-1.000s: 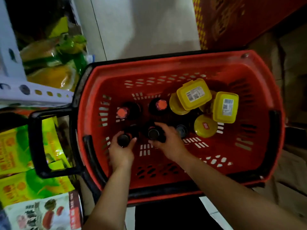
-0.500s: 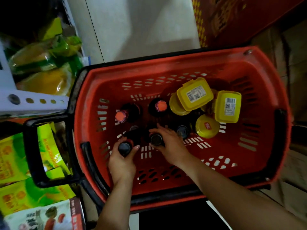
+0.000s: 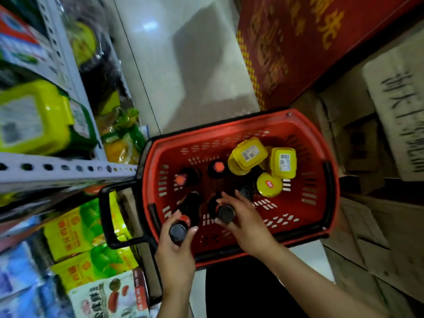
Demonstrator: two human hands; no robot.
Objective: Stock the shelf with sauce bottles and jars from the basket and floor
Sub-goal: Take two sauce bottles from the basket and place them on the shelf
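Nearest the camera, the left hand [image 3: 176,255] has its fingers and thumb curled round the neck of a dark, black-capped sauce bottle [image 3: 177,231], which stands at the near-left corner of the red slotted plastic basket [image 3: 229,134]. Just beside it, the right hand [image 3: 246,226] clamps its fingers round the neck of a second dark bottle with a black cap [image 3: 226,213]. Behind it stand a third black-capped bottle [image 3: 246,192], two orange-capped bottles [image 3: 180,179] and several yellow-lidded plastic jars [image 3: 250,153]. The white perforated metal shelf [image 3: 57,172] lies to the left.

Gripped only at the neck, either bottle could slip, and its base might clip the basket's rim on the way out. The right knuckles are near the third bottle and could topple it against the jars.
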